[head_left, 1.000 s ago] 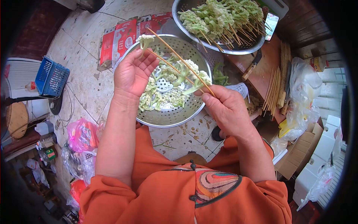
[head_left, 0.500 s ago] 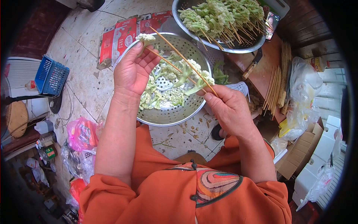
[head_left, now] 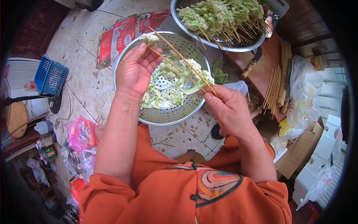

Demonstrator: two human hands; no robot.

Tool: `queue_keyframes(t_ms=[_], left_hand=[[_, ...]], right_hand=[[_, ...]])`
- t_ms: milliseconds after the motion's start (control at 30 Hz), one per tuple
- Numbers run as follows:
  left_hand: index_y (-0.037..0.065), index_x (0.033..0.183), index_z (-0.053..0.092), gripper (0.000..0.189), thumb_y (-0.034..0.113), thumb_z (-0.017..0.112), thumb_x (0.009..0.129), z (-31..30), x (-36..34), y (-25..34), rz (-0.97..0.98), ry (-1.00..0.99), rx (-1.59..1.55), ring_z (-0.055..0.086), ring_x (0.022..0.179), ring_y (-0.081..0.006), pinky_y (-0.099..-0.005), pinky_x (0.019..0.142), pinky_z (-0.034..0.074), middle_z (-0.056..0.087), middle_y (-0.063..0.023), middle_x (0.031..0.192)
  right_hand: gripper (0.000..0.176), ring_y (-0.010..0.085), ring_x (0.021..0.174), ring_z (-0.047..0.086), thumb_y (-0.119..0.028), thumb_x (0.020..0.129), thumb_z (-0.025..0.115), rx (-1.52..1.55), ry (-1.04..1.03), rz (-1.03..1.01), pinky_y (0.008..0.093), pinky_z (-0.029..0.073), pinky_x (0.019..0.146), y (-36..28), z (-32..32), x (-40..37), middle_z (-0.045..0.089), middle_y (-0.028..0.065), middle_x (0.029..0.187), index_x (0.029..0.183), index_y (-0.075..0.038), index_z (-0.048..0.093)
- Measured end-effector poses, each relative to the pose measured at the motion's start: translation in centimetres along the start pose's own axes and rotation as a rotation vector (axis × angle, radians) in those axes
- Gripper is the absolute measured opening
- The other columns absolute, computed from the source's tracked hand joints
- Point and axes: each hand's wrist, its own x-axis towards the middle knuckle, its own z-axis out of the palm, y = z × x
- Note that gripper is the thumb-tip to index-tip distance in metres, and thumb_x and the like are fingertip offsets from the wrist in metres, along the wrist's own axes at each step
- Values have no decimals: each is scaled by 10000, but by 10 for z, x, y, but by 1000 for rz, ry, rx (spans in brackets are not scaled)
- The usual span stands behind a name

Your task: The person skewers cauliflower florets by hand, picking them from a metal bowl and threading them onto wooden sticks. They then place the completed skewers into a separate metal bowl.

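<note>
Two wooden skewers (head_left: 177, 56) slant across the middle of the view, their lower ends in my right hand (head_left: 227, 106), which is closed on them. Pieces of cauliflower (head_left: 202, 81) sit on the skewers just beyond those fingers. My left hand (head_left: 136, 71), palm up, pinches another cauliflower floret (head_left: 149, 38) between thumb and fingers, at the upper part of one skewer. Below both hands is a perforated metal colander (head_left: 169, 118) with loose cauliflower pieces (head_left: 164, 98) in it.
A metal bowl (head_left: 220, 47) heaped with skewered cauliflower (head_left: 223, 16) stands at the top right. Beside it are a phone (head_left: 272, 23), a knife (head_left: 253, 64) and bundled bare skewers (head_left: 274, 87). A blue basket (head_left: 52, 76) is at left; plastic bags (head_left: 82, 134) lie on the floor.
My left hand and its floret have shifted very slightly right along the skewer. The right hand holds nearly the same position.
</note>
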Motion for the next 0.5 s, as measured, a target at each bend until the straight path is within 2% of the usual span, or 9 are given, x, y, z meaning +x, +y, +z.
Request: queue_keyframes(t_ms=[100, 300, 367, 500], left_hand=[[12, 1013, 608, 186, 140, 601, 878, 0, 2, 0, 72, 91, -30, 641, 879, -256, -383, 800, 537, 649, -131, 915], [6, 1023, 599, 193, 142, 594, 886, 0, 0, 1, 64, 68, -13, 639, 880, -257, -384, 797, 538, 645, -136, 923], [14, 1068, 602, 223, 160, 583, 899, -2, 0, 2, 74, 5, 36, 637, 918, -225, -363, 836, 535, 647, -116, 982], [6, 1064, 600, 226, 161, 582, 900, -3, -1, 2, 78, -25, 85, 638, 899, -222, -359, 820, 543, 649, -120, 963]], right_hand=[[202, 151, 624, 561, -129, 902, 509, -4, -8, -7, 296, 449, 594, 0, 1, 0, 574, 112, 667, 983, -1, 643], [203, 156, 635, 566, -135, 905, 511, 12, 1, 0, 297, 453, 606, 3, 0, 0, 583, 115, 679, 984, -3, 644], [203, 152, 638, 564, -135, 904, 511, 1, 5, 0, 298, 453, 609, 1, -1, -1, 585, 110, 679, 985, -5, 645], [203, 151, 632, 561, -131, 903, 509, 5, -1, 16, 298, 450, 603, 1, -2, -1, 586, 104, 678, 986, -6, 647]])
